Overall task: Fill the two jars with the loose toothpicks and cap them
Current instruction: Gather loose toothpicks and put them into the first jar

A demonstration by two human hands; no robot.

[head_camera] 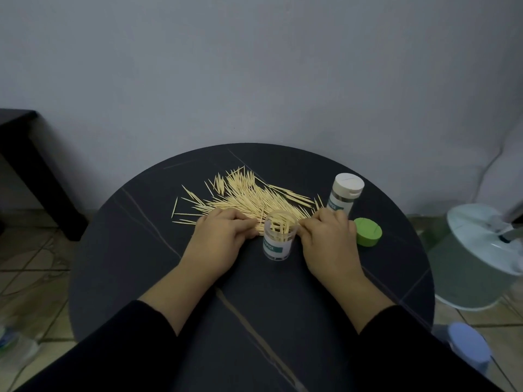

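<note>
A clear open jar (278,241) with a teal label stands mid-table, some toothpicks upright inside. A big pile of loose toothpicks (249,195) spreads behind it. My left hand (219,239) rests on the pile's near edge left of the jar, fingers curled onto toothpicks. My right hand (329,239) sits just right of the jar, fingertips pinching toothpicks by its rim. A second jar (343,193) with a white cap stands at the back right. A green cap (368,232) lies on the table beside my right hand.
The round dark table (254,306) has its edge close on all sides. A pale round bin (481,258) and a blue-topped object (469,349) stand on the floor at right. A dark bench (25,154) stands at left.
</note>
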